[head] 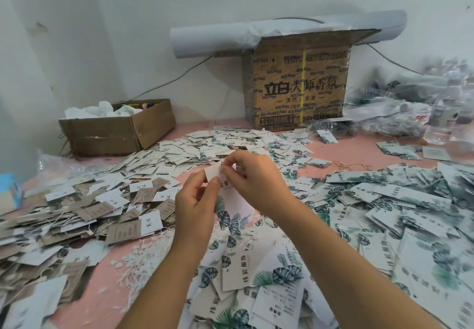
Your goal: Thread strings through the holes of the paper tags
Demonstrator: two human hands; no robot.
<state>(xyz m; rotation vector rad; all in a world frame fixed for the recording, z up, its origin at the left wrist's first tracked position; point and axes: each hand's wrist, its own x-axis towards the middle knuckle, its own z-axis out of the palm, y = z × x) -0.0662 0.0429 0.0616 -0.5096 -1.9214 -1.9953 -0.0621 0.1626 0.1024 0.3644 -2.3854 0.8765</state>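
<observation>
White paper tag, one, is being pinched by left hand and right hand together, with two boxes, small box and large box, standing behind.

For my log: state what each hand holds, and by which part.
Both hands pinch one paper tag at its upper end, the left hand just below the right hand. Whether a string is held cannot be told.

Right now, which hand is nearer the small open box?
Left. The left hand is in front and to the right of the small open box; the right hand is farther right.
</observation>
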